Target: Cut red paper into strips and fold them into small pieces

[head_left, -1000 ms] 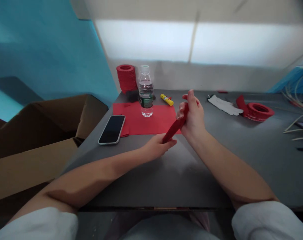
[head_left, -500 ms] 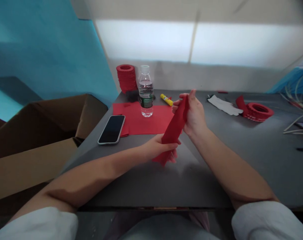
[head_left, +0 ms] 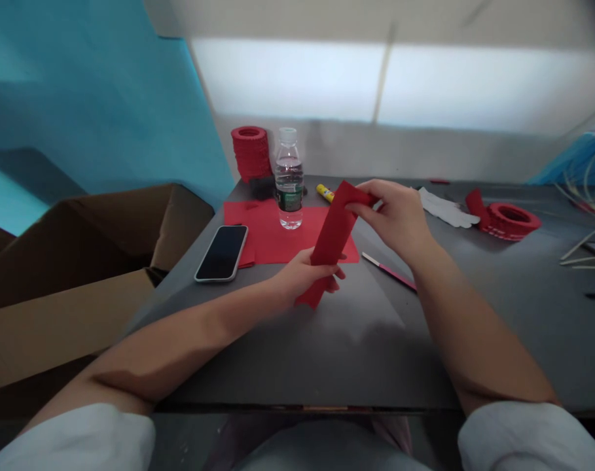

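From the head camera, a folded red paper strip slants above the grey table. The left hand pinches its lower part, fingers partly hidden behind it; the right hand pinches the top corner. A pink-handled tool lies half hidden under the right wrist.

Long folded red paper strip, tilted, held above table.
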Demonstrator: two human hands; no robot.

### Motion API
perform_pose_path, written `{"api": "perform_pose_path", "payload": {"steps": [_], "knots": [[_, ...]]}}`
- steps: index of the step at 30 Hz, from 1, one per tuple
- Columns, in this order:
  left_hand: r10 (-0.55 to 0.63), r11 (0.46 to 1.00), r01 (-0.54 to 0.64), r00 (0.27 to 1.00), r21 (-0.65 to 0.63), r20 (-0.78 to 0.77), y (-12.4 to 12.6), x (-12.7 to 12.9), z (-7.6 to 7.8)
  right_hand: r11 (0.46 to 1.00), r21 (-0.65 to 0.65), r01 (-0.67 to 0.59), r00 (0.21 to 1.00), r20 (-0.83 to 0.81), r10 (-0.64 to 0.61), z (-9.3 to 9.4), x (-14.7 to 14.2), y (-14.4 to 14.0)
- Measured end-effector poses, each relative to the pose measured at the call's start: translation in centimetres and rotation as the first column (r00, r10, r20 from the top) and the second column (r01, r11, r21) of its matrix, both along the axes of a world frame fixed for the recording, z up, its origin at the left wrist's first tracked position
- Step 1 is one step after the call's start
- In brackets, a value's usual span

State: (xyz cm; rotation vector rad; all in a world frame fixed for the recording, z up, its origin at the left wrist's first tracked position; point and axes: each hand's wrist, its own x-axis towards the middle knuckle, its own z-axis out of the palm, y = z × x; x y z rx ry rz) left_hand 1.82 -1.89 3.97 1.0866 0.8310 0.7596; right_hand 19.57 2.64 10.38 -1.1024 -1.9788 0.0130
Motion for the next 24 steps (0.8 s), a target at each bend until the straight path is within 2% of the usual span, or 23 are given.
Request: {"api": "perform_pose_path", "payload": {"steps": [3, 7, 9, 13, 15, 17, 19, 21, 22, 24], "knots": [[0.004, 1.0, -0.004, 1.0, -0.013, 0.016, 0.0, -0.1, 0.3, 0.994, -0.084, -0.072, 0.997, -0.02, 0.07, -0.1, -0.5, -0.4], [-0.009, 1.0, 0.009, 0.999, -0.017, 0.037, 0.0, -0.1, 0.4, 0.955, -0.247, -0.167, 0.985, -0.078, 0.152, -0.5, -0.5, -0.5], [0.012, 0.999, -0.009, 0.997, -0.042, 0.073, 0.0, -0.1, 0.3, 0.955, -0.235, -0.181, 0.983, -0.054, 0.173, -0.7, -0.7, -0.6], [0.088, 0.994, -0.075, 0.981, -0.082, 0.172, 0.4, -0.2, 0.3, 0.974, -0.076, -0.213, 0.974, 0.061, 0.218, -0.8, -1.7, -1.3], [0.09, 0.994, -0.074, 0.975, -0.085, 0.203, 0.6, -0.3, 0.4, 0.967, -0.072, -0.245, 0.968, 0.033, 0.247, -0.9, -2.0, -1.5], [0.073, 0.995, -0.057, 0.974, -0.077, 0.215, 0.7, -0.5, 0.4, 0.943, -0.169, -0.287, 0.957, -0.09, 0.275, -0.9, -2.0, -1.4], [0.032, 0.998, -0.019, 0.978, -0.065, 0.207, 0.7, -0.6, 0.5, 0.882, -0.312, -0.352, 0.932, -0.202, 0.3, -1.2, -1.9, -1.0], [-0.006, 0.998, 0.018, 0.982, -0.062, 0.186, 0.7, -0.6, 0.5, 0.83, -0.403, -0.385, 0.921, -0.221, 0.32, -1.6, -1.8, -0.5], [-0.014, 0.998, 0.026, 0.984, -0.065, 0.179, 0.7, -0.6, 0.5, 0.835, -0.403, -0.375, 0.927, -0.194, 0.322, -1.8, -1.8, -0.3], [0.008, 0.997, 0.005, 0.984, -0.076, 0.177, 0.7, -0.6, 0.4, 0.899, -0.302, -0.318, 0.948, -0.086, 0.307, -2.3, -1.9, 0.0]]}}
